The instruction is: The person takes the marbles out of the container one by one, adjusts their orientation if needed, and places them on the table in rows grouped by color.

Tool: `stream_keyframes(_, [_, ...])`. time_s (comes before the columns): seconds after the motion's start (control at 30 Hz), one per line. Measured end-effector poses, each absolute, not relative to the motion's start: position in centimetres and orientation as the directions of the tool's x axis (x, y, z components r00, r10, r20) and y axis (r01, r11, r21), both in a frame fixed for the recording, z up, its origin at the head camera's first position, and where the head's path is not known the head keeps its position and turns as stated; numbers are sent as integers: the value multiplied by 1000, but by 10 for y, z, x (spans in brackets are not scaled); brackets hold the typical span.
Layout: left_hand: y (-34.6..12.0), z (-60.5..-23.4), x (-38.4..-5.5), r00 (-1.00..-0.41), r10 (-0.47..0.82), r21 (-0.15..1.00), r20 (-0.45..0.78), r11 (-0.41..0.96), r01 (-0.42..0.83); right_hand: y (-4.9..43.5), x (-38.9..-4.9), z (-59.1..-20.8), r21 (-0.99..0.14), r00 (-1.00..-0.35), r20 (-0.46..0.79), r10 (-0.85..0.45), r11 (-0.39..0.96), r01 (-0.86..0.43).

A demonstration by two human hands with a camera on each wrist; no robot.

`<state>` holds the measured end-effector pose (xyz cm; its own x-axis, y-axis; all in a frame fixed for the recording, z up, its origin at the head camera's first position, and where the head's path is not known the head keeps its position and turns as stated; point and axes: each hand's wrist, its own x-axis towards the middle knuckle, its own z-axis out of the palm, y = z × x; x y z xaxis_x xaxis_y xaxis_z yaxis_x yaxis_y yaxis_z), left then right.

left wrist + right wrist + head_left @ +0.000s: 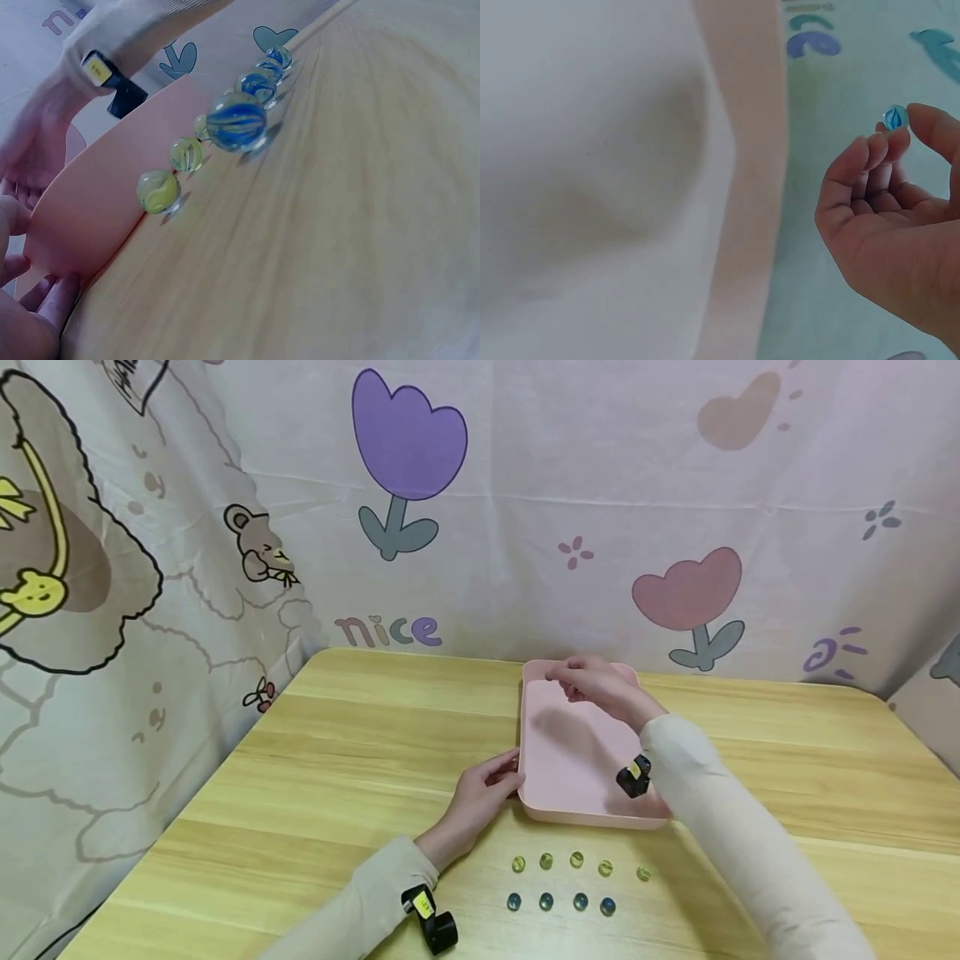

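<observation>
My right hand [596, 681] is over the far end of a shallow pink tray [555, 777]. Its thumb and fingertips pinch a clear marble with a blue swirl [895, 118], plain to see in the right wrist view but too small to make out in the head view. At the tray's near left side, my left hand [476, 797] rests its fingertips against the outer wall and rim. Yellow-green marbles [576, 860] lie in a row in front of the tray. A second row, of blue marbles [581, 902], runs nearer to me.
The wooden table [360, 752] ends at the back against a printed cloth [510, 527], close behind the tray. Small black cameras sit on both wrists, the right one [634, 777] above the tray. My right forearm passes beside the marble rows.
</observation>
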<state>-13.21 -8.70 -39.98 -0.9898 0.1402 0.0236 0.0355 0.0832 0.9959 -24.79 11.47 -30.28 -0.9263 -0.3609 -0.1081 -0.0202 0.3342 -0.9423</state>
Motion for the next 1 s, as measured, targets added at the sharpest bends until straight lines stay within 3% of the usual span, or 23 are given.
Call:
stream_keyframes(0.37, [-88,-400,-133,-991,133,994,25,101,39,135,-217,-286,-932,-942,-45,-331,355,-80])
stream_keyframes(1.0, [-88,-399,-132,-991,132,996,14,88,25,159,-174,-296,-895,-974,55,-220,422,-146])
